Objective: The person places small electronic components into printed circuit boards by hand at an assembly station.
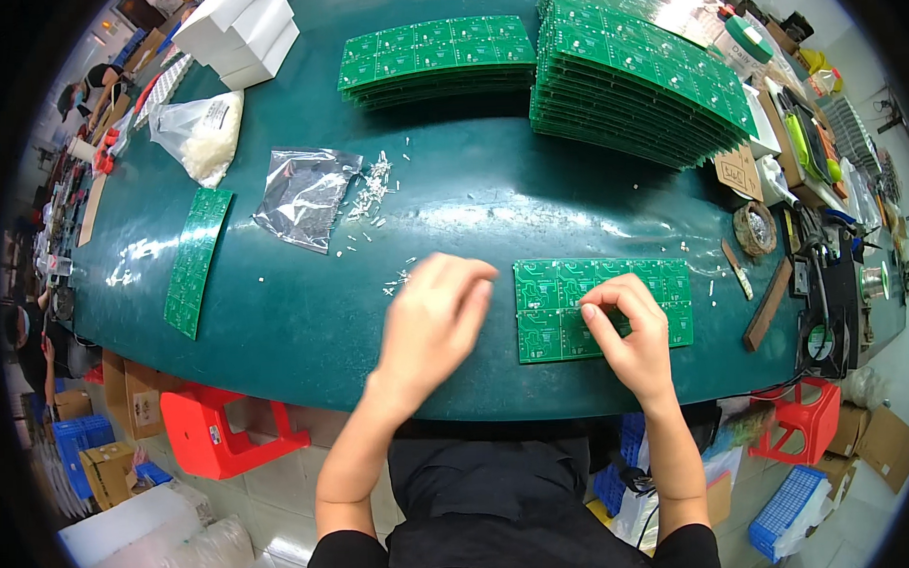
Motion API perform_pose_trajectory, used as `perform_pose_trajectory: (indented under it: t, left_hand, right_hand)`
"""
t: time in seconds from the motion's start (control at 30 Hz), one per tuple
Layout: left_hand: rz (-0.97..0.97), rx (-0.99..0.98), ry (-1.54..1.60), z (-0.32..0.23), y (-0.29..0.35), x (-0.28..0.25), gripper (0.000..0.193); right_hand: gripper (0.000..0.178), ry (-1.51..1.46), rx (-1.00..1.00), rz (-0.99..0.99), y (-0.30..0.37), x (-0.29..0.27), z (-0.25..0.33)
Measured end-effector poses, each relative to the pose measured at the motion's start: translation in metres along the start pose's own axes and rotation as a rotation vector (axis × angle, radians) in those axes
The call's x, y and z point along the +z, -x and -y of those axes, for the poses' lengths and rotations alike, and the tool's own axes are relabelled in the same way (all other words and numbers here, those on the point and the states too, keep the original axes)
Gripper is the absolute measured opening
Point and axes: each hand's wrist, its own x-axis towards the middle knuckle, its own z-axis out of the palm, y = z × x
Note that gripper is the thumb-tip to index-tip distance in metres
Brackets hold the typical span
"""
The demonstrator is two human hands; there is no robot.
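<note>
A green circuit board panel (546, 326) lies flat on the table in front of me. My right hand (635, 338) is over it, thumb and index finger brought together in a pinch; anything between them is too small to make out. My left hand (436, 315) hovers left of the board, slightly blurred, its fingers curled and pressed together; whatever they hold, if anything, is hidden. Beside it lie a few small white parts (394, 284). Farther off, a loose heap of the same white parts (371, 190) spreads next to a clear plastic bag (306, 199).
Stacked green boards (436, 54) and a taller stack (638, 77) stand at the back. A single board (197, 263) and a bag of white parts (209, 137) are at left. To the right are a tape roll (754, 228), a wooden strip (769, 305) and a solder spool (875, 281).
</note>
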Motion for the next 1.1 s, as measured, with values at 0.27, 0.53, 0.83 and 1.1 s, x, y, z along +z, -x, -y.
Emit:
perform_pose_trajectory:
  t: [0.27, 0.53, 0.83, 1.1]
  left_hand:
    - [-0.023, -0.117, -0.427, 0.046, 0.008, -0.018, 0.016]
    - [-0.05, -0.097, -0.429, 0.048, 0.007, -0.013, 0.007]
    - [-0.114, -0.319, 0.069, 0.027, 0.007, -0.015, 0.007]
    - [-0.042, -0.35, 0.279, 0.011, 0.009, -0.013, 0.01]
  right_hand:
    - [0.012, 0.23, -0.127, -0.026, 0.004, 0.005, -0.024]
    - [0.014, 0.193, -0.135, -0.014, 0.0, 0.008, -0.02]
    - [0.014, 0.245, -0.199, 0.021, -0.002, 0.009, -0.018]
    - [0.015, 0.227, -0.139, 0.003, 0.0, 0.01, -0.019]
